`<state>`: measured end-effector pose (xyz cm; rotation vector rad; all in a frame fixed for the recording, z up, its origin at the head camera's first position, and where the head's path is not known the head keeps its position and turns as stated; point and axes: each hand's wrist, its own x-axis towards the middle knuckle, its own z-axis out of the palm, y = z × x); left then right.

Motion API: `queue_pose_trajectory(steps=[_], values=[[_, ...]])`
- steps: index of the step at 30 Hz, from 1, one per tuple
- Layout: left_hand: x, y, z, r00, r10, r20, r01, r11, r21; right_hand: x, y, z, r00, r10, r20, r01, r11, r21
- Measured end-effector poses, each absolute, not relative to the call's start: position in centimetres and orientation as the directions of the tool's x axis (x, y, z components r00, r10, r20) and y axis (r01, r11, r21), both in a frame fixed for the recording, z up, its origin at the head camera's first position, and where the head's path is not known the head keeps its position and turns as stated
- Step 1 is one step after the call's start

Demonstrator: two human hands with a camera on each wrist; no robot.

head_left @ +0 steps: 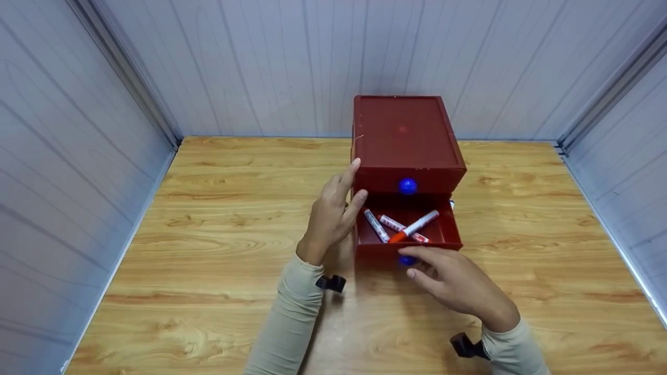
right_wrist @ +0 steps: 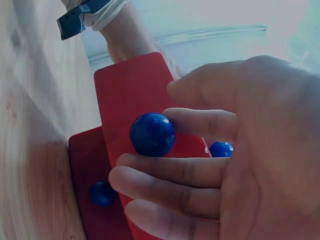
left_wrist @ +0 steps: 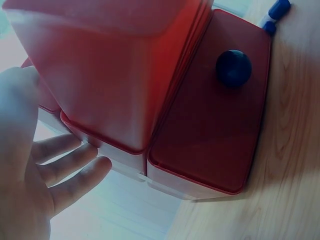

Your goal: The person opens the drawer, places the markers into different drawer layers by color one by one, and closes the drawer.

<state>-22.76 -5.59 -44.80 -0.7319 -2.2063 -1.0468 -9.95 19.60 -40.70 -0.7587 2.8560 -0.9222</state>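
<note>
A small red drawer chest [head_left: 406, 135] stands on the wooden table [head_left: 208, 219]. One of its drawers [head_left: 452, 225] is pulled out and holds three red-and-white markers [head_left: 414, 226]. My left hand [head_left: 341, 203] lies with straight fingers against the chest's left side [left_wrist: 110, 75]. My right hand [head_left: 443, 278] is at the front of the open drawer, and two of its fingers grip the drawer's blue knob [right_wrist: 152, 134]. The drawer above is closed and shows its own blue knob [head_left: 407, 185]. In the right wrist view a third blue knob [right_wrist: 102, 193] sits on a lower red front.
A blue-capped marker [left_wrist: 275, 12] lies on the table just right of the chest. Grey panel walls [head_left: 68, 156] enclose the table on the left, back and right. Bare wood spreads to both sides of the chest and towards me.
</note>
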Motion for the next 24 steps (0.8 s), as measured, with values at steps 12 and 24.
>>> queue_pose_trajectory(steps=[12,24], values=[[-22.9,-5.4,-44.9,-0.682,0.237,0.692,0.679,0.557,0.478,-11.2,19.5,-41.0,-0.900,-0.421,0.114,-0.401,0.695,-0.597],[-22.6,-5.1,-44.8,-0.699,0.239,0.674,0.666,0.559,0.493,-11.6,19.3,-42.2,-0.899,-0.385,0.206,-0.424,0.656,-0.624]])
